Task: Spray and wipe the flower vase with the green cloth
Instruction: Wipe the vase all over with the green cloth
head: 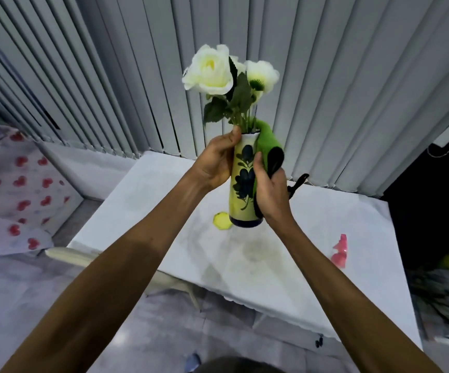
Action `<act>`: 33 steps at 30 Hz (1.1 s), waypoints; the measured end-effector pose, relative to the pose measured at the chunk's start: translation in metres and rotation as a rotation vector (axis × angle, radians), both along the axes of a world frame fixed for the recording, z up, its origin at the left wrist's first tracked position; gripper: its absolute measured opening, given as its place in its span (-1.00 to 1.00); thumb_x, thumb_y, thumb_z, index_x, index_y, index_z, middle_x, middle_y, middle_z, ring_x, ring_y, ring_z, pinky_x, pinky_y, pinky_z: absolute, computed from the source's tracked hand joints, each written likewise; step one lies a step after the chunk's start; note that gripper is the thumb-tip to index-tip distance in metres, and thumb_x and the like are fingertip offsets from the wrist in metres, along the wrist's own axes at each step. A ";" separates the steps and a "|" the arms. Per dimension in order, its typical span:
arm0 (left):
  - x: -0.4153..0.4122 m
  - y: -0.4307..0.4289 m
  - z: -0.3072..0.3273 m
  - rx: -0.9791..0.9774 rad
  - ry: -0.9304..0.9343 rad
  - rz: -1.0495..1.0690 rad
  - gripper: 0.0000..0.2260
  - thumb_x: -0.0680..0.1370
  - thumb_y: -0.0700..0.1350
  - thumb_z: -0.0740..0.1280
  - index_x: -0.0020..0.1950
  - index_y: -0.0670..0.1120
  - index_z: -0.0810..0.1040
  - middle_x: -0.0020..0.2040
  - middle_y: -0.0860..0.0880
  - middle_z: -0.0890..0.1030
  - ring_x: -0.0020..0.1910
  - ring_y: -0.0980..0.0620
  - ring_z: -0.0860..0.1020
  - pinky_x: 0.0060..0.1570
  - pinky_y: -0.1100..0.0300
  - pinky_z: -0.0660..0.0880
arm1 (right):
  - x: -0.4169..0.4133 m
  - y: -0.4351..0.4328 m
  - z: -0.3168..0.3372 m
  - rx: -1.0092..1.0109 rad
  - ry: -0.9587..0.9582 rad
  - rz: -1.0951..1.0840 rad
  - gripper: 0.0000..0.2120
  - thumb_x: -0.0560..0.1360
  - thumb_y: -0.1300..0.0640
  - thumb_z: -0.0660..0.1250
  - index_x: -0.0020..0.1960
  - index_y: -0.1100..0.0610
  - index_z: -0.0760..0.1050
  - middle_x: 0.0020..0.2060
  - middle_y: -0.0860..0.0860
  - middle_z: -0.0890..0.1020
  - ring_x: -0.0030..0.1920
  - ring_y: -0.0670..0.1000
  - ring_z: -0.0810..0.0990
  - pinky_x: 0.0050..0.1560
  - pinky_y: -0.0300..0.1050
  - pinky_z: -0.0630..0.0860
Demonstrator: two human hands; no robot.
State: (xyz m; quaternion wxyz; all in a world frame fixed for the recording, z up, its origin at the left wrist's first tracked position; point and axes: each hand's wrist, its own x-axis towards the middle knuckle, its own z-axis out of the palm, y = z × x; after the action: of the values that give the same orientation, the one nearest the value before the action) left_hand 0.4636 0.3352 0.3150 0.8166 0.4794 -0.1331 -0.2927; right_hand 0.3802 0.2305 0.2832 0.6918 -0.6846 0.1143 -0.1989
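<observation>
I hold a tall pale vase with dark blue flower patterns up above the table, white flowers standing in it. My left hand grips the vase near its rim from the left. My right hand presses the green cloth against the vase's right side; the cloth has a dark edge and drapes up to the rim. A pink spray bottle stands on the table at the right, apart from both hands.
A white cloth covers the table. A small yellow disc lies on it under the vase. A black object sits behind my right hand. Vertical blinds hang behind the table. A heart-patterned fabric lies left.
</observation>
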 end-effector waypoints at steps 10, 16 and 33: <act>0.002 -0.018 0.027 0.039 -0.057 -0.016 -0.61 0.68 -0.02 0.16 0.15 -0.33 0.59 0.10 -0.24 0.66 0.08 -0.15 0.64 0.13 0.00 0.59 | -0.011 -0.007 -0.009 -0.823 -0.349 -0.019 -0.39 0.60 -0.04 0.21 0.59 0.15 0.23 0.63 0.16 0.08 0.62 0.25 0.07 0.47 0.05 0.32; 0.005 -0.021 0.024 0.044 -0.069 -0.126 -0.61 0.66 0.05 0.18 0.07 -0.26 0.58 -0.10 -0.16 0.68 -0.12 -0.09 0.66 -0.06 0.06 0.62 | -0.025 -0.020 -0.027 -1.139 -0.374 0.052 -0.29 0.41 0.11 0.41 0.54 0.09 0.35 0.58 0.05 0.29 0.54 0.38 0.15 0.32 0.28 0.42; 0.006 -0.046 0.033 0.042 -0.044 -0.018 -0.59 0.59 0.05 0.24 0.19 -0.28 0.55 0.11 -0.24 0.63 0.04 -0.14 0.61 0.06 -0.01 0.61 | -0.074 -0.042 -0.050 -1.297 -0.421 0.120 -0.52 0.44 0.09 0.26 0.33 0.20 0.57 0.27 0.12 0.63 0.20 0.30 0.58 0.17 0.23 0.49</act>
State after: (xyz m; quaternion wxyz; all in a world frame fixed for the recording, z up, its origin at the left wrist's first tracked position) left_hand 0.4696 0.2892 0.3481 0.8006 0.5016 -0.1493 -0.2919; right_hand 0.3060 0.1882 0.2337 0.1591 -0.9125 -0.2031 -0.3176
